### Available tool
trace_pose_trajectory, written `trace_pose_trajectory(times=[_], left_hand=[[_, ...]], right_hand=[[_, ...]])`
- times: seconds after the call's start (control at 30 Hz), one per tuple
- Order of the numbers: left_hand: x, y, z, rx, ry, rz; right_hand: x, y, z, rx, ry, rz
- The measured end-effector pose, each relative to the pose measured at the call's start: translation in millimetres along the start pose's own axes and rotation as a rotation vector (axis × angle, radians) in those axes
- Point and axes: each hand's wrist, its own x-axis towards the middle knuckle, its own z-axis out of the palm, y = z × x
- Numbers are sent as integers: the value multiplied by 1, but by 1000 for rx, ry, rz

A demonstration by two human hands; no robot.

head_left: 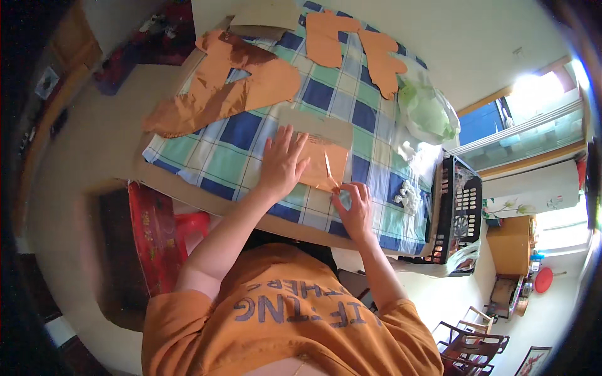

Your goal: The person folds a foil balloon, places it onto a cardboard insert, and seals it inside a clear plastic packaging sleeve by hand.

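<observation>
The right hand (356,210) is nearest, thumb and fingers pinched at the near right corner of a beige and copper-coloured sheet (338,153); whether they grip the sheet or a film on it is too small to tell. The left hand (282,166) lies spread and open, pressing the sheet's left side against the checked tablecloth (240,130). The step in hand looks like working that corner loose, which calls for a fine pinch and a steady left palm. Farther off lie a large copper-coloured panel (260,81) and 2 orange cutouts (324,41) (381,59).
</observation>
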Motion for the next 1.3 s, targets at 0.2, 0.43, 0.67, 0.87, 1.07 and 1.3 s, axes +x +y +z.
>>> trace_pose_trajectory(times=[0.2, 0.43, 0.67, 0.87, 1.07, 1.3], left_hand=[[4, -8, 16, 50, -23, -29], [5, -3, 10, 40, -44, -23], [7, -7, 15, 5, -33, 47], [9, 10, -4, -24, -168, 230], [16, 11, 13, -21, -260, 258], [15, 11, 10, -41, -272, 218]], right_hand=[[2, 23, 9, 119, 36, 38], [27, 22, 12, 137, 106, 100], [3, 29, -10, 159, 219, 245], [-44, 94, -74, -78, 259, 457], [-45, 112, -72, -218, 152, 443], [-6, 47, -32, 179, 91, 236]])
